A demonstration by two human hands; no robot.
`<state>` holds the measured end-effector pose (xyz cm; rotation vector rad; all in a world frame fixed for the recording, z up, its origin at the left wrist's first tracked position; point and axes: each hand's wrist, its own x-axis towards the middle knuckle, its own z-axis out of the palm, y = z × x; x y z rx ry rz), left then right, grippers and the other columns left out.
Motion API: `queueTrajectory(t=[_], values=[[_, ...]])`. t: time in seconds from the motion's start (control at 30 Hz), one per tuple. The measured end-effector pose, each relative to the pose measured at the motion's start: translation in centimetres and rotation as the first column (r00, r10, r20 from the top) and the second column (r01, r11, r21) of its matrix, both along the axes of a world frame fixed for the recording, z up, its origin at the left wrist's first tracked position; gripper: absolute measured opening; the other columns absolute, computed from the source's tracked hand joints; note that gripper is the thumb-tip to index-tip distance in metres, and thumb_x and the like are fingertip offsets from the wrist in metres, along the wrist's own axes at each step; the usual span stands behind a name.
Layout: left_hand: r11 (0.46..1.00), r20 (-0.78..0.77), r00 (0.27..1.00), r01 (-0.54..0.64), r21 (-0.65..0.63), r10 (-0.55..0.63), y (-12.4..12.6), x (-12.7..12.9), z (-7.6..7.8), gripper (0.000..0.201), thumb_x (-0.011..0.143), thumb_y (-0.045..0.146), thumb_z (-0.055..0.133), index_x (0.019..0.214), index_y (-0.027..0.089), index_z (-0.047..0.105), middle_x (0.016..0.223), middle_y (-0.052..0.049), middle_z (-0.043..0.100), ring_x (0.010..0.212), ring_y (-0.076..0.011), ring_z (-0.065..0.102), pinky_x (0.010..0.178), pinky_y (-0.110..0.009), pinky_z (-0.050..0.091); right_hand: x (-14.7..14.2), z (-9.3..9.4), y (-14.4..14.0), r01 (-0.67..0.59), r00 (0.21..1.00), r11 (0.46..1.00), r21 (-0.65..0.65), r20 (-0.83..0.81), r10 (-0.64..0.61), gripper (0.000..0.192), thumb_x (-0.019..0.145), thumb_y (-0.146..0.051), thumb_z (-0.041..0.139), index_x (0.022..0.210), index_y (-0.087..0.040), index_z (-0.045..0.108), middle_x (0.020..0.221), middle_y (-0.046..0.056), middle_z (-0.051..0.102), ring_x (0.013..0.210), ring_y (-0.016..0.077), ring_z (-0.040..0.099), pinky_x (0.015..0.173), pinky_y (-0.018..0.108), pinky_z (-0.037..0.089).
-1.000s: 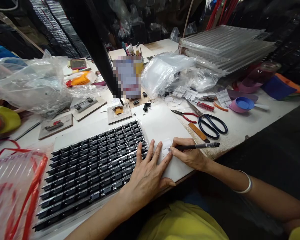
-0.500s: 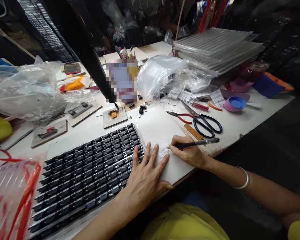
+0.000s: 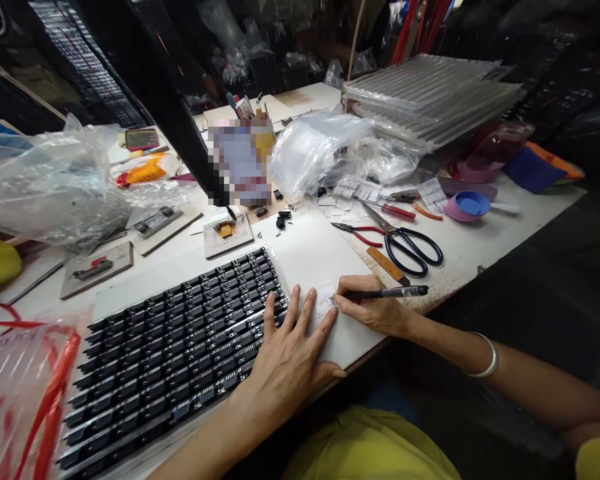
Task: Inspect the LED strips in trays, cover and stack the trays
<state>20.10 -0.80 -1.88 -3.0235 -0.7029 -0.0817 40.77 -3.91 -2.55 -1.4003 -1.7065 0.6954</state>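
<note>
My right hand [image 3: 373, 308] is closed around a black pen [image 3: 393, 292], its tip down on a small slip of paper [image 3: 324, 305] that bears some handwriting. Fingers spread, my left hand [image 3: 293, 347] lies flat, its fingertips at the slip's edge and over the right side of a tray of black parts [image 3: 180, 340]. The small black parts stand there in tight rows. Beneath the slip is a white board or sheet [image 3: 353, 343] near the table edge.
Scissors [image 3: 405, 247], red-handled pliers [image 3: 363, 232] and a screwdriver [image 3: 397, 212] lie beyond my right hand. Clear plastic bags [image 3: 315, 150] and stacked trays [image 3: 425, 93] stand behind. A dark lamp-like arm [image 3: 180, 127] reaches down over a small block [image 3: 230, 240].
The pen has tilted lower and its tip has shifted slightly on the slip. My left hand stays in place; the view has moved a little.
</note>
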Motion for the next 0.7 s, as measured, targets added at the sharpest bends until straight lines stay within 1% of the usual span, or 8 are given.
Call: queueTrajectory(t=[0.37, 0.5, 0.7], values=[[1.000, -0.008, 1.000, 0.002, -0.021, -0.002, -0.01, -0.03, 0.01, 0.073, 0.082, 0.068, 0.041, 0.144, 0.031, 0.031, 0.148, -0.015, 0.036, 0.139, -0.0386, 0.023, 0.107, -0.066, 0.014, -0.01, -0.34, 0.08, 0.000, 0.999, 1.000, -0.031, -0.042, -0.001, 0.019, 0.080, -0.017, 0.052, 0.063, -0.019, 0.044, 0.058, -0.004, 0.045, 0.054, 0.0085, 0.039, 0.053, 0.023, 0.032], [1.000, -0.002, 1.000, 0.002, -0.019, -0.002, -0.02, 0.01, -0.04, 0.073, 0.081, 0.068, 0.042, 0.144, 0.031, 0.032, 0.148, -0.015, 0.036, 0.139, -0.0386, 0.023, 0.107, -0.066, 0.014, 0.02, -0.34, 0.14, 0.032, 0.996, 0.998, -0.052, -0.083, -0.036, 0.019, 0.080, -0.018, 0.052, 0.063, -0.018, 0.045, 0.057, -0.004, 0.046, 0.055, 0.0086, 0.040, 0.053, 0.022, 0.032], [0.999, -0.016, 1.000, -0.005, -0.043, 0.004, 0.00, 0.06, 0.13, 0.073, 0.082, 0.070, 0.038, 0.142, 0.029, 0.035, 0.147, -0.016, 0.037, 0.139, -0.0398, 0.024, 0.106, -0.068, 0.015, -0.03, -0.30, 0.09, 0.035, 0.998, 0.999, -0.008, -0.049, -0.035, 0.019, 0.081, -0.017, 0.051, 0.063, -0.018, 0.045, 0.058, -0.004, 0.047, 0.054, 0.0082, 0.041, 0.054, 0.022, 0.033]])
